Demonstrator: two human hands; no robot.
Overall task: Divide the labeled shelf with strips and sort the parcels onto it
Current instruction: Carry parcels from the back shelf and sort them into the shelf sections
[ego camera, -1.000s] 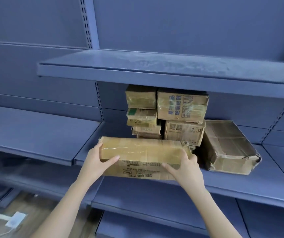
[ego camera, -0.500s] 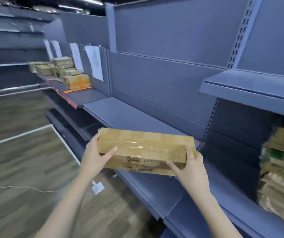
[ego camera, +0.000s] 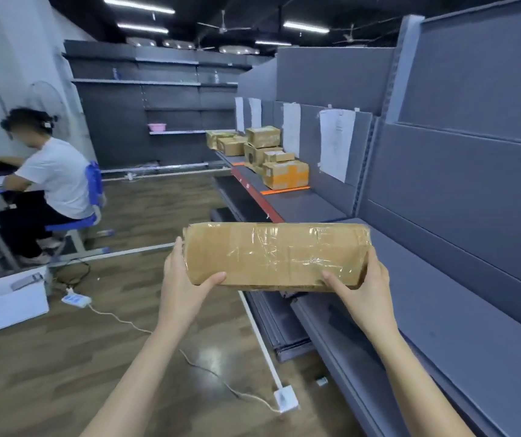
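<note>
Carried clear of the shelf, parcel (ego camera: pixel 276 257) clamped between both hands (ego camera: pixel 186 283) (ego camera: pixel 364 288) — no legible writing.

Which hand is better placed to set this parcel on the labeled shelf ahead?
Right, probably. The right hand holds the parcel at the end nearer the labeled shelf; the left hand grips the aisle-side end.
</note>
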